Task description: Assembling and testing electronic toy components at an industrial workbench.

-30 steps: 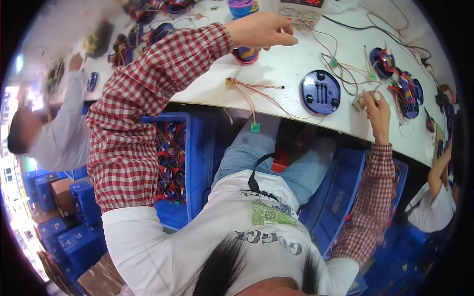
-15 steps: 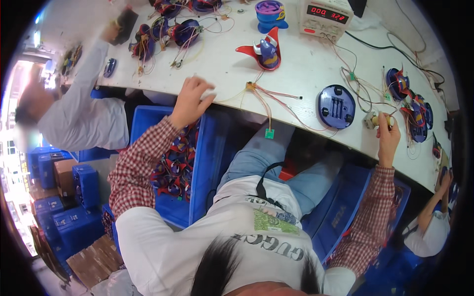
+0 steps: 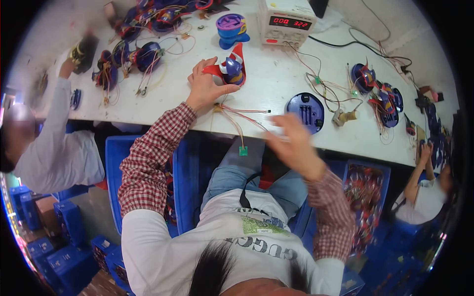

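My left hand [image 3: 205, 88] has its fingers on the red, wing-like side of a toy figure [image 3: 234, 73] in purple and red with pale horns, its thumb stretched beneath. Wires run from a small board [image 3: 217, 108] near my left wrist, and a little green circuit board [image 3: 243, 151] hangs from them past the table edge. My right hand [image 3: 295, 143] is smeared by motion over the front edge, close to those wires. Right of it lies a round dark blue base [image 3: 305, 112] with a battery compartment. A small part with a pale yellow cylinder [image 3: 349, 116] lies beyond, among wires.
A white power supply [image 3: 286, 24] with a red display and a blue-and-purple cup-shaped thing [image 3: 232, 29] stand at the back. Wired toy assemblies [image 3: 148, 55] lie left, more [image 3: 380, 93] right. Blue bins [image 3: 114, 172] flank my legs. Co-workers [image 3: 59, 148] sit at both sides.
My left hand has moved right and forward onto the toy figure. My right hand has let go of the part with the pale yellow cylinder and swung left. The view has shifted.
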`<state>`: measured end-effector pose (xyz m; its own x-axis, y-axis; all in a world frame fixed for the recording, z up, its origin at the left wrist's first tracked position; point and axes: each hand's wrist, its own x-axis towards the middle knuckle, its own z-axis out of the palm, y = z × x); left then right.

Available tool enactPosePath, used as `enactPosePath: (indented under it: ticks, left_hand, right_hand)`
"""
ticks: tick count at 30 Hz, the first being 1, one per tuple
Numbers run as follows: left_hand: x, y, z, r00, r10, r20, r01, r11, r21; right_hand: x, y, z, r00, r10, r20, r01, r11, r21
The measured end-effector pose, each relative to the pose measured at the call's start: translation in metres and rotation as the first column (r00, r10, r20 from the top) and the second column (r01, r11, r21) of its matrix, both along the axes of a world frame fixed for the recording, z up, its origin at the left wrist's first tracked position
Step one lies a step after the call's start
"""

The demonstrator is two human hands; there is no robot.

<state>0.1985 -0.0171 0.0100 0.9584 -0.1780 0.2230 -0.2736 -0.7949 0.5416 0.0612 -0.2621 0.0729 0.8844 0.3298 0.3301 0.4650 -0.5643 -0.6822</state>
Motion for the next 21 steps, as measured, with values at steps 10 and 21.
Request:
enactPosePath:
  ticks: [10, 21]
  left_hand:
    - [0.012, -0.006, 0.002, 0.995, -0.083, -0.055, 0.055, 0.920, -0.388]
    - [-0.017, -0.032, 0.061, 0.770, -0.633, -0.081, -0.040, 0.079, -0.996]
  right_hand:
    - [0.067, 0.095, -0.056, 0.983, -0.130, 0.131, 0.164, 0.942, -0.292]
    - [0.090, -0.007, 0.033, 0.756, -0.065, -0.651, 0.404, 0.829, 0.386]
